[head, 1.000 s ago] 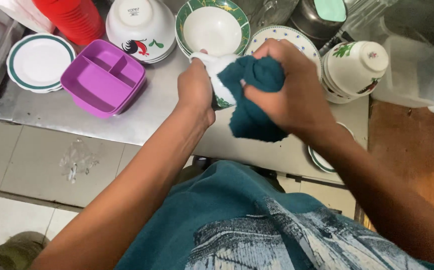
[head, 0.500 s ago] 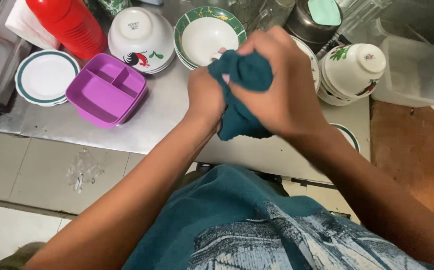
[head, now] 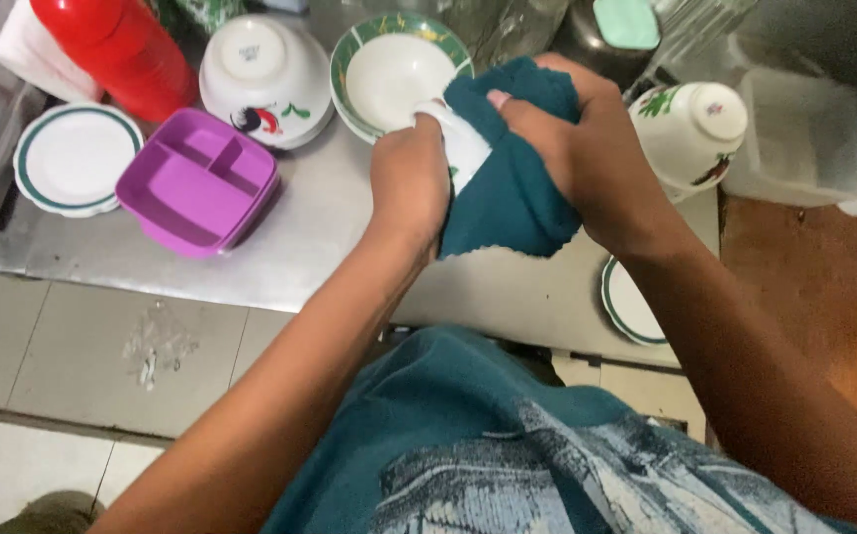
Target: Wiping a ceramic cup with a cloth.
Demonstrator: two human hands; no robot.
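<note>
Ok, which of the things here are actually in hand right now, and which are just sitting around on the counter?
In hand:
left hand gripping a white dish
right hand pressing the teal cloth onto it

Lying about:
purple divided tray
green-rimmed bowl
upturned white bowl
small green-rimmed plate
red bottle
upturned floral cup
plate at the counter edge

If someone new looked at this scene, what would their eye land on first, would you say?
Probably the teal cloth at centre, bunched around a white dish gripped by the left hand and right hand. Next, the purple divided tray and red bottle at upper left on the steel counter.
</note>
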